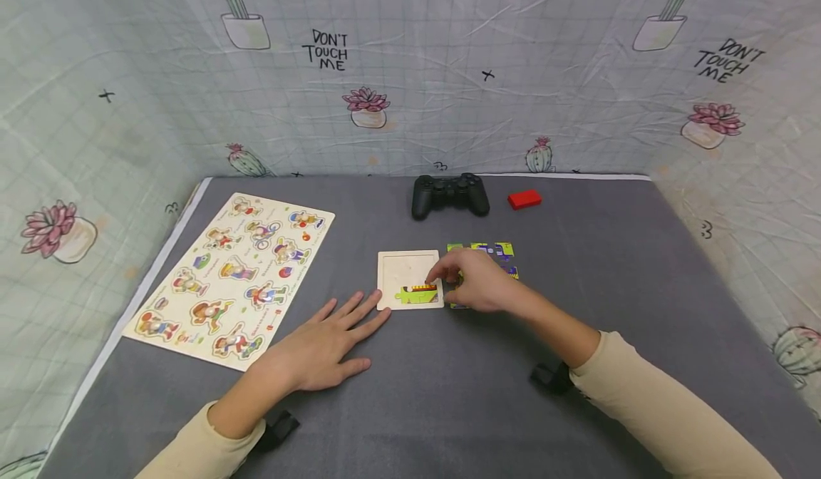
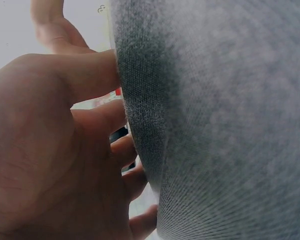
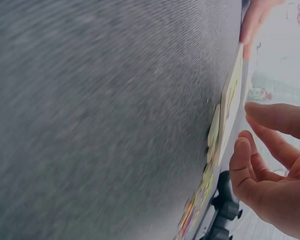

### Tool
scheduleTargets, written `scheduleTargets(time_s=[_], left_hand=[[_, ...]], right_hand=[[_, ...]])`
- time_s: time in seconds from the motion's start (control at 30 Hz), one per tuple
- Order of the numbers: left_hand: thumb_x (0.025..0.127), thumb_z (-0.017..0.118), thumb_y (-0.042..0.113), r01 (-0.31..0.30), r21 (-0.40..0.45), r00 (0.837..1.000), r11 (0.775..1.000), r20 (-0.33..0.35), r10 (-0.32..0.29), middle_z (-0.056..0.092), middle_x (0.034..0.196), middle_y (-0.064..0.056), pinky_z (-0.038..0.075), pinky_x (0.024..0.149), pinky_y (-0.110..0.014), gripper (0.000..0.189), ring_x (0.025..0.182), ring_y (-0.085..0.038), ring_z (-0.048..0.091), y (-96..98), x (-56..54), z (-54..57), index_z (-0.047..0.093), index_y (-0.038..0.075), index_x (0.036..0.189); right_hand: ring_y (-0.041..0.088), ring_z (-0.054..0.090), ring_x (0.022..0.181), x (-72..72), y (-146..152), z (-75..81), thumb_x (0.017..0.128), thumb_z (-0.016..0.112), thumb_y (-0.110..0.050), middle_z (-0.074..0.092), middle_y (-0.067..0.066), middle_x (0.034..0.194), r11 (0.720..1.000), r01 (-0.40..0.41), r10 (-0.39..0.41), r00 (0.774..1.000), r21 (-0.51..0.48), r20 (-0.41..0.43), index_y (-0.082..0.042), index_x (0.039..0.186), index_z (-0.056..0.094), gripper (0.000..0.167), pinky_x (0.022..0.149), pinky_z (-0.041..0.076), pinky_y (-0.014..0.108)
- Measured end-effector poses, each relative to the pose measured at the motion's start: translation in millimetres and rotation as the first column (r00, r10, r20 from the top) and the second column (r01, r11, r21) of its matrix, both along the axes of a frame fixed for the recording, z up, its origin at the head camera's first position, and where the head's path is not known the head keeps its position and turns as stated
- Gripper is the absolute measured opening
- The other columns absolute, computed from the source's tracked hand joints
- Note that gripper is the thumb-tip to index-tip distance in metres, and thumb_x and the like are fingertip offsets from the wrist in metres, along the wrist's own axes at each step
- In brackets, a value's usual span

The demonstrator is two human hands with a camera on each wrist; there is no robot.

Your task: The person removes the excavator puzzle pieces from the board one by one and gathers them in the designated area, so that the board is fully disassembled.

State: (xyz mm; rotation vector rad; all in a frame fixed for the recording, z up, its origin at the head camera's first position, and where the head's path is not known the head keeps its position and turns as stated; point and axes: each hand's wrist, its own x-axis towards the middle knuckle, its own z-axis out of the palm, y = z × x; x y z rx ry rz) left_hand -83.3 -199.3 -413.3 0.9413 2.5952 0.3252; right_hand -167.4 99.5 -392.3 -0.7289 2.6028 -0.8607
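A small square wooden puzzle tray (image 1: 410,258) lies at mid-table. Green puzzle pieces (image 1: 418,296), with a red and yellow pattern along the top, sit in its lower right part. My left hand (image 1: 327,347) lies palm down with fingers spread, fingertips at the tray's left edge. Over the tray's right side is my right hand (image 1: 481,279), its index fingertip at the pieces. In the right wrist view, nothing shows between the thumb and fingers of that hand (image 3: 275,160). Loose colourful puzzle pieces (image 1: 503,249) lie right of the tray, partly hidden by the right hand.
A large board with pictures of children (image 1: 231,279) lies on the left. Behind the tray are a black game controller (image 1: 450,195) and a red block (image 1: 524,199). Patterned cloth (image 1: 423,73) hangs behind the grey table (image 1: 410,408).
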Motion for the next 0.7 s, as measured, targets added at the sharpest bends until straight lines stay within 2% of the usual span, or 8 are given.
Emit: scheduleTargets(time_s=[0.3,0.53,0.7], left_hand=[[0.105,0.060,0.042,-0.006,0.001,1.000,1.000,-0.005,0.006,0.011,0.177,-0.003,0.018,0.126,-0.066,0.073,0.162,-0.034,0.015,0.1,0.4,0.2,0.028,0.023,0.167],[0.105,0.061,0.042,-0.001,0.005,1.000,1.000,-0.011,0.002,0.011,0.177,-0.004,0.018,0.126,-0.066,0.072,0.162,-0.034,0.016,-0.1,0.6,0.3,0.028,0.023,0.167],[0.105,0.061,0.042,-0.001,0.006,1.000,1.000,-0.004,0.002,0.011,0.177,-0.003,0.018,0.126,-0.065,0.072,0.162,-0.034,0.015,-0.4,0.7,0.1,0.028,0.024,0.167]], right_hand=[[0.019,0.064,0.087,-3.4,-18.9,-2.8,0.082,0.082,0.002,0.073,0.004,0.104,0.998,-0.051,0.052,0.999,-0.027,0.011,-0.011,0.114,0.080,0.034,0.071,0.052,0.027],[0.019,0.063,0.092,-6.4,-32.2,-3.9,0.083,0.079,0.001,0.070,0.004,0.106,0.997,-0.083,0.083,0.996,0.005,0.036,-0.012,0.115,0.079,0.034,0.078,0.053,0.028],[0.021,0.061,0.091,-7.9,-37.1,-4.9,0.083,0.077,0.004,0.069,0.006,0.105,0.995,-0.102,0.101,0.994,0.014,0.034,-0.011,0.114,0.080,0.035,0.078,0.051,0.029]])
